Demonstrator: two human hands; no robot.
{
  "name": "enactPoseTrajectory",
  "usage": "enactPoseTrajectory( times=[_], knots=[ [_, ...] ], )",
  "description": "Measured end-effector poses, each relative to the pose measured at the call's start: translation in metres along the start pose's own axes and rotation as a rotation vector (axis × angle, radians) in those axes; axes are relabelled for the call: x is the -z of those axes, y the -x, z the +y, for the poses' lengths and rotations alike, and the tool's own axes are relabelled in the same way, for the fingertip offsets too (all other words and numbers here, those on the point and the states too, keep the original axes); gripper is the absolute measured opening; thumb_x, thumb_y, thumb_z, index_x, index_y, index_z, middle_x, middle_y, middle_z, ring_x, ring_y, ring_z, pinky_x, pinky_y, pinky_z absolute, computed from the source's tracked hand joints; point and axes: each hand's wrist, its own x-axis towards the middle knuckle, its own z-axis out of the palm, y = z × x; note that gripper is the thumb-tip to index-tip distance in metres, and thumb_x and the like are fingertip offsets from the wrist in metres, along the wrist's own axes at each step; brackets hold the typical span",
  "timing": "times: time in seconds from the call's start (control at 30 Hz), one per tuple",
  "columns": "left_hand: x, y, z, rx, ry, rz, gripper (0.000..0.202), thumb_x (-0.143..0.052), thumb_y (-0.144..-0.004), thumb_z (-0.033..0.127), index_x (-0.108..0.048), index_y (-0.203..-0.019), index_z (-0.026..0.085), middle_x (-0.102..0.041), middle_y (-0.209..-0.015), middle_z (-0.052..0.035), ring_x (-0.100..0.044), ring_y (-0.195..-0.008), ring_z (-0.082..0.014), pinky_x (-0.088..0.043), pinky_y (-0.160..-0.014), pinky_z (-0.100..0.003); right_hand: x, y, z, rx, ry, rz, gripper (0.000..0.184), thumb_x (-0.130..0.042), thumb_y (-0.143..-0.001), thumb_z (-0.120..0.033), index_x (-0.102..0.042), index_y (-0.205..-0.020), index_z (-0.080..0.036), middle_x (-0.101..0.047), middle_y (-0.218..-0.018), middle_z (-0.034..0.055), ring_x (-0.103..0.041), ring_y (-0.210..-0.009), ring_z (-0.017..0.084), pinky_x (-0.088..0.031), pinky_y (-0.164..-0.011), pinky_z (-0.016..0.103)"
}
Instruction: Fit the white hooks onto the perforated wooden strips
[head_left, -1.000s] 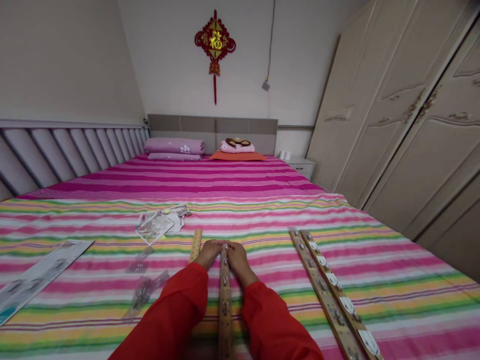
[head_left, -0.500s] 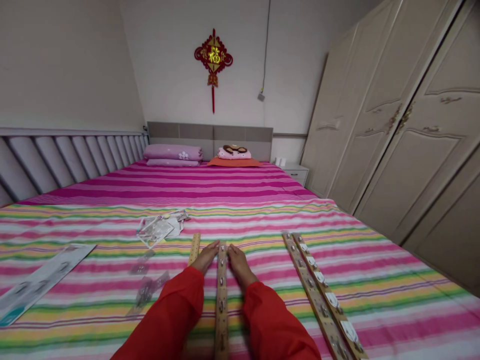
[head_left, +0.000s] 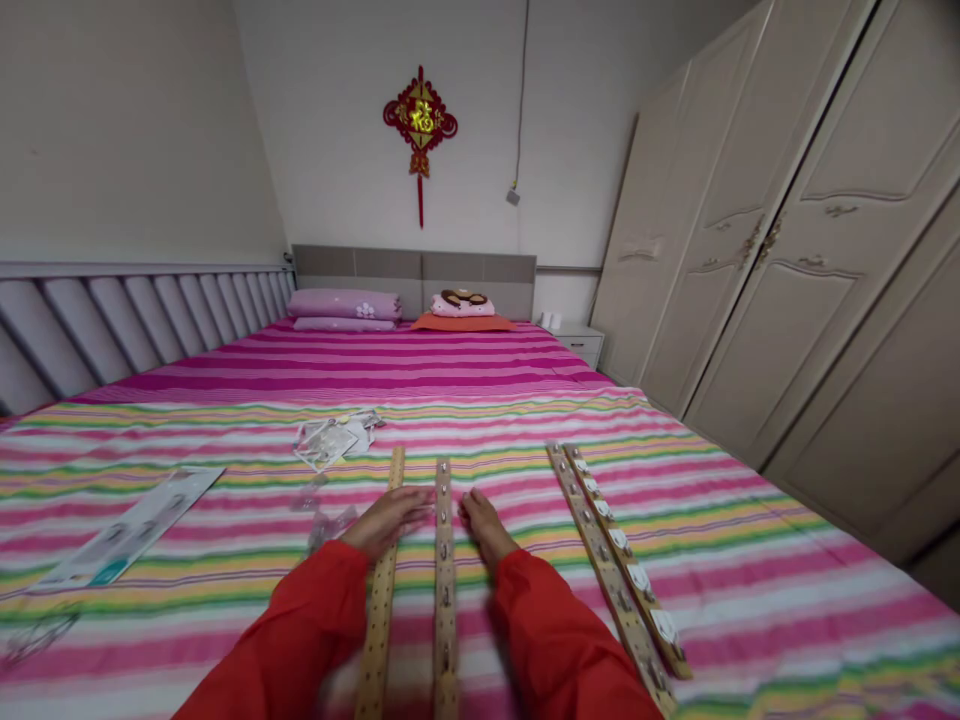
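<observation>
A narrow wooden strip [head_left: 445, 575] with a row of small metal fittings and clear plastic along it lies lengthwise between my hands. My left hand [head_left: 391, 518] is open, its fingers stretched toward the strip's left edge; I cannot tell whether the fingertips touch it. Under that hand runs a bare wooden strip with holes [head_left: 379, 620]. On the other side, my right hand [head_left: 482, 523] is open, fingers loosely bent, just apart from the middle strip. Neither hand holds anything.
To the right lie a strip with metal fittings [head_left: 600, 545] and a strip with white round pieces [head_left: 637, 578]. Crumpled clear packaging [head_left: 339, 440] is left of centre. A long flat package [head_left: 135, 530] and a thin wire-like piece [head_left: 43, 632] lie far left on the striped sheet.
Both hands have come away from the far end of the middle strip, nearer to me. My left hand has opened and shifted left. The view has tilted slightly.
</observation>
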Motion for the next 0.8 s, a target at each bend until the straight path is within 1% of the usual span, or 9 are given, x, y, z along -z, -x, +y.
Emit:
enactPoseTrajectory(
  times=[0.07,0.13,0.27,0.33,0.4,0.53,0.67,0.73,0.8],
  knots=[
    [0.002,0.025,0.001,-0.054,-0.012,0.029,0.046,-0.078,-0.054,0.044,-0.069,-0.091,0.017,-0.071,-0.101,-0.0106,-0.066,-0.091,-0.0186,-0.049,-0.084,-0.030,0.005,0.016,-0.004,-0.061,-0.059,0.005,0.035,-0.056,-0.073,-0.050,-0.058,-0.087,-0.018,-0.056,-0.063,-0.0006,-0.055,-0.060,0.014,-0.047,-0.061,0.027],
    [0.006,0.046,-0.007,-0.110,-0.029,0.119,0.051,-0.078,-0.052,0.047,-0.069,-0.092,0.017,-0.072,-0.098,-0.0102,-0.066,-0.087,-0.0186,-0.050,-0.081,-0.030,0.011,0.035,-0.008,-0.108,-0.111,0.014,0.035,-0.059,-0.070,-0.049,-0.059,-0.086,-0.019,-0.059,-0.070,0.0015,-0.058,-0.069,0.015,-0.048,-0.068,0.028],
    [0.022,0.078,-0.046,-0.233,-0.083,0.321,0.055,-0.075,-0.050,0.054,-0.069,-0.087,0.014,-0.073,-0.086,-0.0094,-0.067,-0.076,-0.0196,-0.053,-0.076,-0.034,0.021,0.076,-0.011,-0.158,-0.203,0.048,0.033,-0.065,-0.066,-0.046,-0.061,-0.084,-0.018,-0.062,-0.076,0.0035,-0.060,-0.076,0.017,-0.048,-0.074,0.030],
    [0.029,0.089,-0.067,-0.270,-0.110,0.376,0.053,-0.074,-0.050,0.056,-0.068,-0.082,0.014,-0.073,-0.081,-0.0089,-0.067,-0.078,-0.0216,-0.054,-0.076,-0.035,0.025,0.096,-0.011,-0.190,-0.319,0.095,0.037,-0.073,-0.060,-0.040,-0.063,-0.088,-0.018,-0.064,-0.078,0.0034,-0.061,-0.078,0.018,-0.048,-0.077,0.031],
    [0.034,0.098,-0.084,-0.298,-0.147,0.418,0.052,-0.071,-0.052,0.058,-0.067,-0.081,0.015,-0.073,-0.080,-0.0084,-0.067,-0.080,-0.0232,-0.055,-0.076,-0.036,0.028,0.115,-0.013,-0.200,-0.389,0.116,0.036,-0.075,-0.058,-0.036,-0.065,-0.088,-0.018,-0.065,-0.079,0.0030,-0.061,-0.078,0.017,-0.048,-0.079,0.031],
    [0.040,0.113,-0.101,-0.367,-0.251,0.517,0.051,-0.065,-0.059,0.059,-0.066,-0.086,0.016,-0.073,-0.081,-0.0076,-0.067,-0.082,-0.0234,-0.055,-0.075,-0.034,0.030,0.154,-0.020,-0.154,-0.376,0.177,0.030,-0.078,-0.058,-0.036,-0.067,-0.079,-0.017,-0.063,-0.069,0.0009,-0.057,-0.066,0.016,-0.047,-0.068,0.029],
    [0.052,0.117,-0.109,-0.482,-0.415,0.722,0.042,-0.056,-0.069,0.053,-0.064,-0.089,0.017,-0.072,-0.086,-0.0069,-0.065,-0.079,-0.0202,-0.053,-0.071,-0.030,0.030,0.201,-0.020,-0.083,-0.299,0.194,0.033,-0.074,-0.063,-0.047,-0.067,-0.073,-0.017,-0.058,-0.059,-0.0007,-0.051,-0.056,0.014,-0.042,-0.054,0.026],
    [0.061,0.114,-0.116,-0.525,-0.510,0.838,0.037,-0.052,-0.072,0.048,-0.064,-0.089,0.018,-0.071,-0.085,-0.0060,-0.064,-0.074,-0.0183,-0.052,-0.067,-0.028,0.029,0.225,-0.014,-0.137,-0.288,0.205,0.036,-0.074,-0.063,-0.052,-0.066,-0.068,-0.017,-0.057,-0.056,-0.0005,-0.050,-0.052,0.013,-0.041,-0.051,0.025],
    [0.068,0.110,-0.123,-0.564,-0.647,0.890,0.032,-0.049,-0.075,0.043,-0.064,-0.089,0.018,-0.069,-0.083,-0.0052,-0.061,-0.069,-0.0167,-0.050,-0.065,-0.028,0.027,0.244,-0.007,-0.258,-0.332,0.199,0.041,-0.076,-0.060,-0.055,-0.064,-0.064,-0.016,-0.060,-0.057,0.0009,-0.052,-0.049,0.012,-0.039,-0.046,0.023]
  ],
)
